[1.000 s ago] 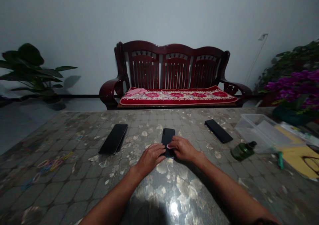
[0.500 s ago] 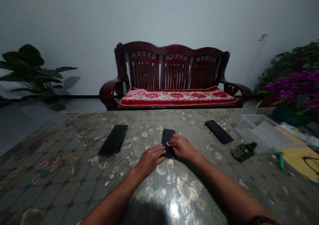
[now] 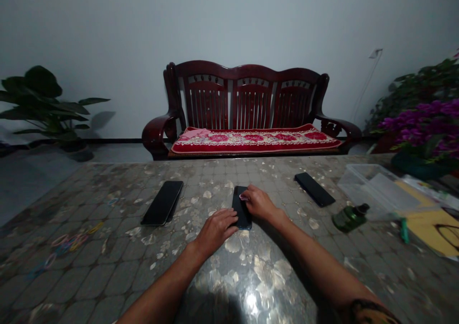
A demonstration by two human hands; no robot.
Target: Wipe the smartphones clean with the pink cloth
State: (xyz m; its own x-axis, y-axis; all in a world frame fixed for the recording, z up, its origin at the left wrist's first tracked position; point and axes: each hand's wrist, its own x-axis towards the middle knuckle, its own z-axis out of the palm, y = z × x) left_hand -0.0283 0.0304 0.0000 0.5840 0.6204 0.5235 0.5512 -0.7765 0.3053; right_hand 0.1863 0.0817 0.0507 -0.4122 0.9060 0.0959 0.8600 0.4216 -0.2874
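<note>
We seem to be mid-wipe on the middle phone (image 3: 244,217), lying flat on the counter (image 3: 129,262). Our right hand (image 3: 261,203), at its one o'clock, has its grip pinching a small pale wipe (image 3: 243,198) against it. Our left hand (image 3: 219,221), at eight o'clock, lies with fingers extended, its grip unclosed, fingertips at the edge, probably steadying it. The next stroke, we judge, calls for light pressure and a firm left hand. Other phones lie at nine o'clock (image 3: 163,203) and just before three (image 3: 314,189). Against half a second ago, our right hand and wipe have slid toward the phone's twelve o'clock end; our left hand has barely shifted.
</note>
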